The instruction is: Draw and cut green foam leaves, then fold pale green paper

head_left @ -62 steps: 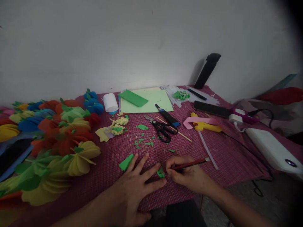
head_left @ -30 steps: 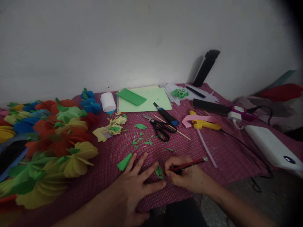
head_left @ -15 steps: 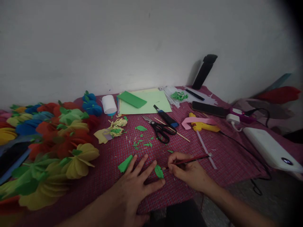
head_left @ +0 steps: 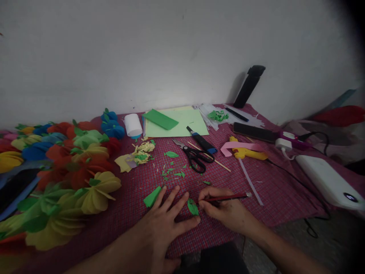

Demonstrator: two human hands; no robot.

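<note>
My left hand lies flat on the checked cloth with its fingers spread. Between its index finger and thumb is a small green paper leaf, its lower edge by the thumb tip. A folded green paper piece rests beside the other fingertips. In my right hand a dark red pencil is pinched, slanting up to the right. The fingers hide its point, which is close to the leaf's right edge. Another green leaf lies farther back, among green scraps.
Black scissors, a box cutter and a wooden stick lie mid-table. Paper flowers crowd the left. A yellow glue gun, cables and a white power bank are at right. Paper sheets lie near the wall.
My right hand has shifted slightly left, bringing the pencil up to the leaf's edge. My left hand stays spread in place. The whole view has shifted a little.
</note>
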